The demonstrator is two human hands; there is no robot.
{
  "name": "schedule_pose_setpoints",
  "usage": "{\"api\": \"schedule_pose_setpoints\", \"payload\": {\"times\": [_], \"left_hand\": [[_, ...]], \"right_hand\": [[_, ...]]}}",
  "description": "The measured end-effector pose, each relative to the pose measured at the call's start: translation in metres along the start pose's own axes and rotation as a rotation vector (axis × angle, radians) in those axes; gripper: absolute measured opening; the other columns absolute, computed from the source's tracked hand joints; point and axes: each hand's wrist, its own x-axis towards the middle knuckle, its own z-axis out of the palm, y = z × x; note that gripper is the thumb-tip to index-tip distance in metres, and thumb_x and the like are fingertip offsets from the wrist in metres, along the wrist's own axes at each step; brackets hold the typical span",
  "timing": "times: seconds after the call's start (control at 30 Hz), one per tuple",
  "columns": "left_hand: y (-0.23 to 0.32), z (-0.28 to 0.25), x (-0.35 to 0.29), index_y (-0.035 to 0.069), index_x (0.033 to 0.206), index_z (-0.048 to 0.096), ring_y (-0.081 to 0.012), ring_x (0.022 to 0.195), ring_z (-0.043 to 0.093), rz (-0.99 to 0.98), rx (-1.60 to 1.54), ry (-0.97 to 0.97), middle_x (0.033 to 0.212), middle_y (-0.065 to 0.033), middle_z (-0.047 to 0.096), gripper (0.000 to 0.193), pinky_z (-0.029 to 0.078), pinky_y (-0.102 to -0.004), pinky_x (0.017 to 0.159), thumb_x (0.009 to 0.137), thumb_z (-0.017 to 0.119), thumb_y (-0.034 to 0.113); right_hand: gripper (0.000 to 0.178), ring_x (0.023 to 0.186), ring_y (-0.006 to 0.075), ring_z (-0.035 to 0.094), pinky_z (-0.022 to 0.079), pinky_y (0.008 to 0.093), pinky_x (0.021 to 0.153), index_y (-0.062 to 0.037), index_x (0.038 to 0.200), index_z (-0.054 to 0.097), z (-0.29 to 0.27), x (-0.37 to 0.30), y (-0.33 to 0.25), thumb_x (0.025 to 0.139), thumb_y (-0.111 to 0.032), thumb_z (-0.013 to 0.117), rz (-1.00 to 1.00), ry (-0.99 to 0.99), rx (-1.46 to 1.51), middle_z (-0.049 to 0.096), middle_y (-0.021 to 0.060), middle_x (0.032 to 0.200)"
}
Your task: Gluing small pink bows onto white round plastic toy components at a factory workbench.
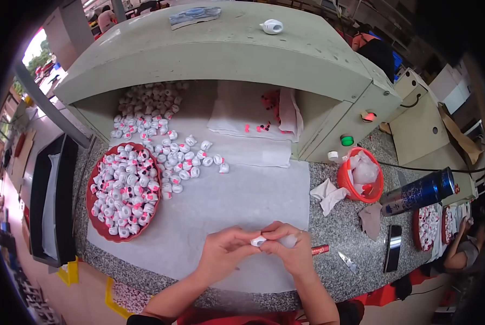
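Note:
Over the white sheet [237,200], near the front of the table, my two hands meet around a small white moulded part [258,241]. My left hand [223,253] pinches it from one side with thumb and fingertips. The fingers of my right hand [290,253] close on its other side. A pale, whitish bit [289,240] shows at the right hand's fingers; what it is I cannot make out. To the left, a red scalloped basket [94,219] is heaped with similar white parts bearing pink and dark spots. More white parts [184,163] lie loose beyond it.
A grey-green metal hood [215,57] spans the back. On the right stand an orange-red basket [379,187] with white wads, a blue bottle [418,192], a phone [393,249], a small blade [348,262] and a red tube [320,249]. A black tray [39,216] sits far left.

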Motion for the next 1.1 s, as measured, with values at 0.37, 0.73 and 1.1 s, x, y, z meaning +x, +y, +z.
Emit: {"api": "schedule_pose_setpoints", "payload": {"times": [0.37,0.73,1.1], "left_hand": [[0.006,0.004,-0.007,-0.005,0.096,0.054,-0.0189,0.085,0.061,-0.053,0.015,0.089,0.088,-0.0117,0.059,0.02,0.052,-0.0273,0.072,0.076,0.058,-0.009],[0.05,-0.062,0.001,0.001,0.095,0.058,-0.0118,0.067,0.058,0.361,0.903,0.69,0.077,-0.0064,0.061,0.021,0.048,-0.0242,0.062,0.075,0.063,0.0],[0.03,-0.101,0.03,0.001,0.084,0.059,-0.0221,0.078,0.052,0.45,1.96,0.411,0.088,-0.0111,0.051,0.019,0.048,-0.0256,0.053,0.065,0.058,0.002]], "right_hand": [[0.01,0.068,0.0107,0.055,0.046,0.0213,0.056,0.0014,0.084,0.06,0.002,-0.003,0.004,0.075,0.001,0.064,0.051,-0.079,0.092,0.06,0.0096,0.09],[0.015,0.062,0.0108,0.054,0.046,0.0227,0.052,0.0006,0.087,0.053,0.012,-0.004,-0.004,0.073,0.005,0.06,0.032,0.229,-0.099,0.057,0.0092,0.09],[0.028,0.062,0.0102,0.051,0.046,0.0239,0.052,-0.0019,0.098,0.046,0.01,-0.005,0.002,0.074,0.007,0.055,-0.068,0.236,-0.179,0.051,0.0057,0.085]]}}
